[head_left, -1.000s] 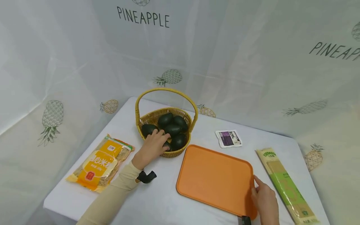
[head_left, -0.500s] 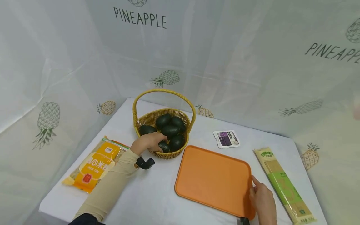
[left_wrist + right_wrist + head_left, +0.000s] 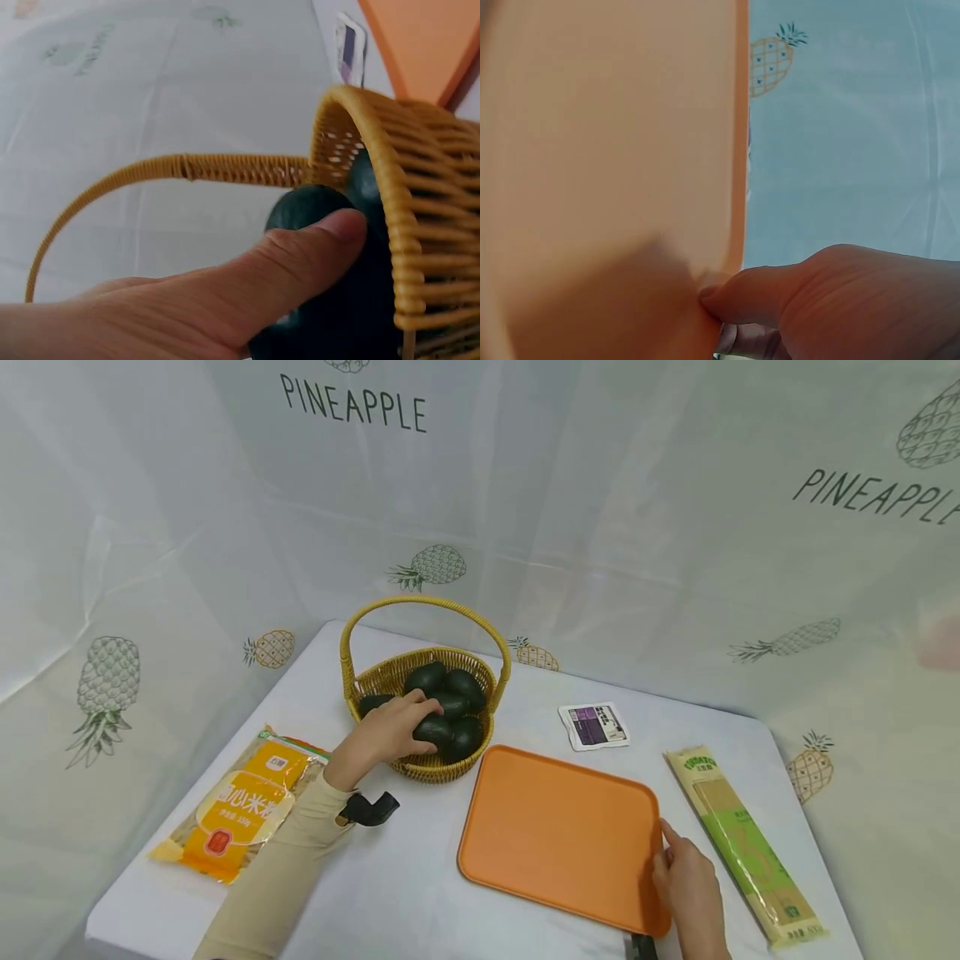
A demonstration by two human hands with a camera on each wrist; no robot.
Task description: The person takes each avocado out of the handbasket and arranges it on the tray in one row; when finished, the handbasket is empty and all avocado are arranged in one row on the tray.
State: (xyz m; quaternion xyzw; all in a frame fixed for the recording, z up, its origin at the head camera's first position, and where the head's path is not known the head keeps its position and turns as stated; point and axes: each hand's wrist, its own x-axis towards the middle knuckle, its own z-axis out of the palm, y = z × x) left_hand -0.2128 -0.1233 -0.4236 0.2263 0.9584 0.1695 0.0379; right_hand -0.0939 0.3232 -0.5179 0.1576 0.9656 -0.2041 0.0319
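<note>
A yellow wicker basket [image 3: 427,772] with a tall arched handle holds several dark green avocados [image 3: 467,739]. My left hand [image 3: 384,731] reaches over its near left rim and grips one avocado [image 3: 432,731], lifted a little above the others. The left wrist view shows the thumb across that avocado [image 3: 304,206], close to the woven rim; the other fingers are hidden behind it. My right hand [image 3: 692,885] pinches the right edge of an orange tray [image 3: 558,835], which lies flat. In the right wrist view the thumb presses on the tray's rim [image 3: 739,180].
An orange and yellow bag of rice noodles [image 3: 240,810] lies left, partly behind the left forearm. A small white and purple packet [image 3: 594,727] is beyond the tray. A long green noodle packet [image 3: 742,843] lies right of it. Pineapple-printed curtains [image 3: 600,527] enclose the white table [image 3: 405,893].
The left hand has shifted about the basket's near side and taken hold of an avocado, raising it slightly. The right hand stays at the tray edge. The whole head view has drifted slightly left.
</note>
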